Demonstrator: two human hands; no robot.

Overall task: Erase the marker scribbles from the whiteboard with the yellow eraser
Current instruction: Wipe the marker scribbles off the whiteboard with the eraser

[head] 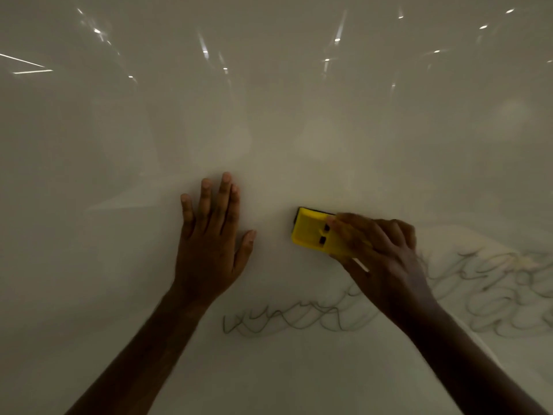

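The glossy whiteboard (269, 115) fills the whole view. My right hand (383, 259) grips the yellow eraser (311, 232) and presses it against the board, with its free end pointing left. My left hand (209, 235) lies flat on the board to the left of the eraser, fingers spread and holding nothing. Faint dark marker scribbles (284, 322) run in a zigzag line below both hands. Looping scribbles (502, 289) cover the lower right of the board, partly hidden behind my right forearm. The eraser and right hand look slightly blurred.
Bright reflections of ceiling lights (337, 39) scatter across the top of the board. The board surface above and left of my hands shows no marks.
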